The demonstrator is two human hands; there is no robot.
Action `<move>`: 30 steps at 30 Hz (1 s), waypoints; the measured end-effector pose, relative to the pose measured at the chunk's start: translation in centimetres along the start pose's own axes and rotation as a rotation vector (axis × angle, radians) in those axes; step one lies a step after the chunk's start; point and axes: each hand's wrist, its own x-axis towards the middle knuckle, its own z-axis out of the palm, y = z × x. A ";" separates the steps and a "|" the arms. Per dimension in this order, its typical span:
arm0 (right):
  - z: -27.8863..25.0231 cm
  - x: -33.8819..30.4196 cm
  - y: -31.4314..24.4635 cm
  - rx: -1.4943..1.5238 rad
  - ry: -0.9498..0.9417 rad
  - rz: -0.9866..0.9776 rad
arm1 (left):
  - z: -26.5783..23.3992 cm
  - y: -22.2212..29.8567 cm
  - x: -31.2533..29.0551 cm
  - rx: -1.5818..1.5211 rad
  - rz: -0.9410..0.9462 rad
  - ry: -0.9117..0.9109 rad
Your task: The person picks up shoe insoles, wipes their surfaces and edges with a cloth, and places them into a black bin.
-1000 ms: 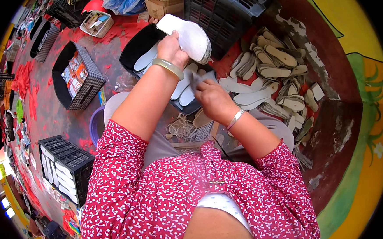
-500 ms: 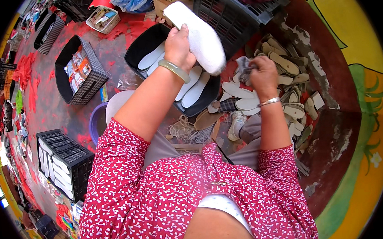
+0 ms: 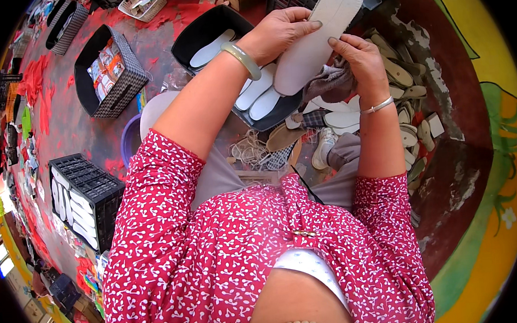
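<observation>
White insole (image 3: 316,42) held up far-centre, above black tray (image 3: 203,31); long axis slants near-left to far-right. Left hand (image 3: 277,33) fingers clamped on its left edge. Right hand (image 3: 355,55) fingers together, touching right edge, grey cloth (image 3: 328,83) just beneath.

The lower part of the white insole (image 3: 316,39) is hidden behind the left hand (image 3: 277,33), the grey cloth (image 3: 328,83) is half covered by the right hand (image 3: 359,57), and the black tray (image 3: 215,31) beneath is partly blocked by the left forearm.
</observation>
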 end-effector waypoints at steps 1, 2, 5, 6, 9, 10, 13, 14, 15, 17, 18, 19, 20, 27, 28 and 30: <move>-0.2 0.0 0.0 0.004 0.017 -0.003 | 0.0 0.1 0.0 0.063 0.026 0.004; -0.3 -0.1 0.2 0.022 0.058 -0.029 | -0.1 0.1 0.0 0.127 0.052 0.008; -0.4 0.0 0.5 0.016 0.079 -0.077 | -0.7 -0.2 -0.2 0.270 0.039 0.041; -0.8 0.1 0.7 -0.012 0.050 -0.058 | -0.6 -0.3 -0.2 0.308 0.024 0.049; -0.8 -0.2 1.0 -0.119 0.029 0.002 | -1.0 0.1 -0.5 0.303 -0.091 0.048; -0.5 -0.7 1.0 -0.161 0.071 -0.020 | -2.0 -0.7 -0.4 0.363 -0.112 0.056; -0.7 -3.4 -0.9 -0.272 0.157 -0.050 | -5.6 -4.6 -0.3 0.505 -0.406 0.044; -0.5 -4.5 -1.9 -0.292 0.080 -0.030 | -6.7 -6.1 -0.9 0.650 -0.533 0.027; -0.5 -5.8 -2.2 -0.316 0.042 -0.004 | -7.6 -8.2 -1.2 0.790 -0.655 -0.006; -0.4 -7.7 -2.4 -0.357 -0.056 0.042 | -11.2 -15.5 -1.5 1.218 -0.652 -0.317; -0.3 -8.2 -1.9 -0.330 -0.072 0.046 | -12.2 -18.3 -1.2 1.369 -0.658 -0.455; -0.1 -8.7 -1.2 -0.304 -0.082 0.053 | -11.8 -19.8 -0.5 1.401 -0.738 -0.515; 0.4 -8.8 -0.8 -0.299 -0.060 0.050 | -11.4 -21.3 -0.1 1.433 -0.820 -0.572; 1.2 -8.2 -0.8 -0.471 -0.138 0.058 | -10.7 -30.1 2.0 1.299 -0.922 -0.483; 1.5 -8.1 -1.1 -0.490 -0.151 0.046 | -11.5 -32.0 1.8 1.286 -0.914 -0.485; 1.6 -7.9 -1.9 -0.531 -0.182 0.052 | -12.7 -36.5 1.1 1.246 -0.900 -0.486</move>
